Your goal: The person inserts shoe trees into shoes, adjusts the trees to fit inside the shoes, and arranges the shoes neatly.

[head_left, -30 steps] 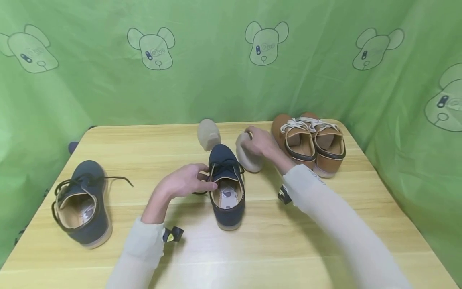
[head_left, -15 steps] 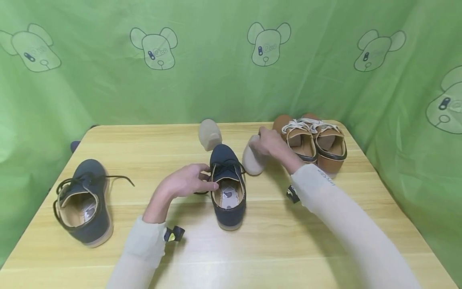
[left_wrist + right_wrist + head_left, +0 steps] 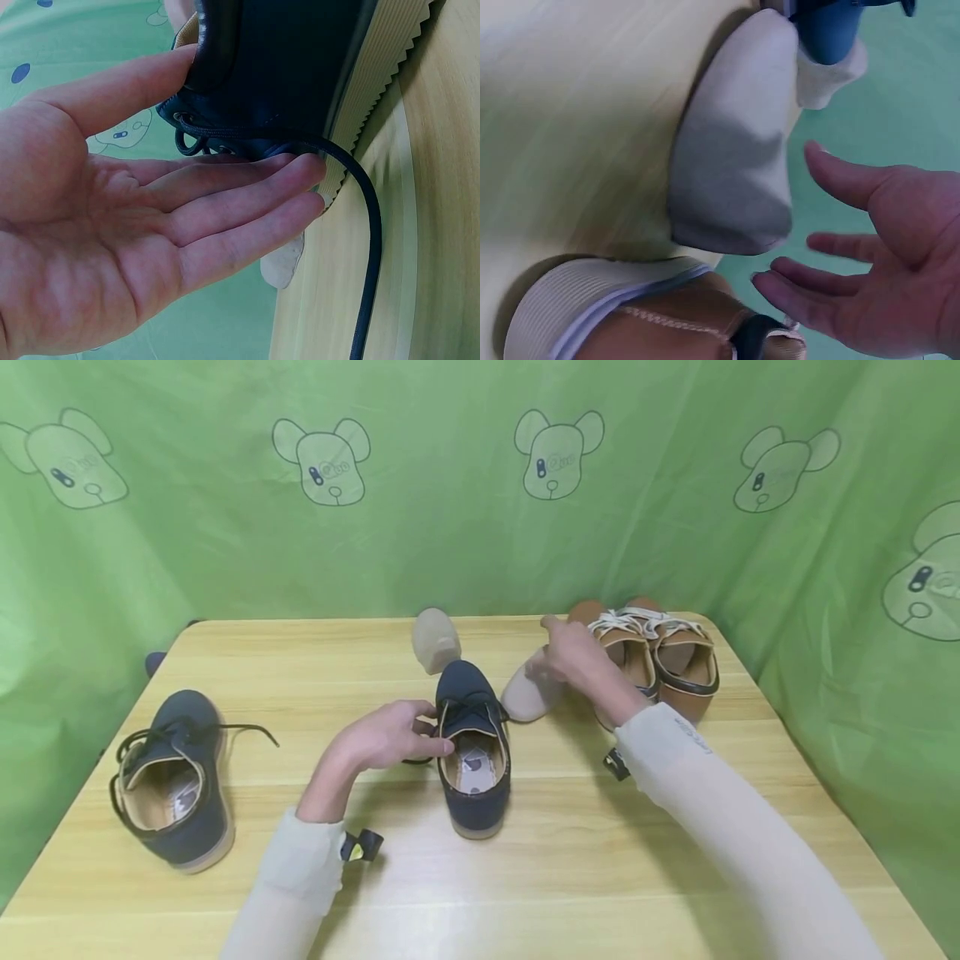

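We see a wide wooden counter (image 3: 570, 877) with shoes on it. Our biggest worry is the brown shoes (image 3: 654, 662) at the far right: the right hand (image 3: 585, 657) is so close that a quick swing could bump them. Next is the dark shoe (image 3: 472, 750) in the middle. The left hand (image 3: 384, 737) only touches it, with straight fingers along its left side and the thumb at the hole, so we think a hard push might slide or turn it. The other dark shoe (image 3: 180, 785), at the left, is well apart from both hands and seems safe. Then we have the pale block (image 3: 528, 691), shaped like a toe. It looks smooth and round on top, so a poor pinch could make it skid. Last is the thin lace (image 3: 377, 225) by the left hand; a finger might catch it and tug the shoe.

Now we say where things are. The middle shoe is just right of the left hand. The pale block lies left of the right hand and a little nearer. That hand holds nothing; its thumb and fingers are spread. The block's tip may touch the middle shoe, but we cannot see well enough to be sure.
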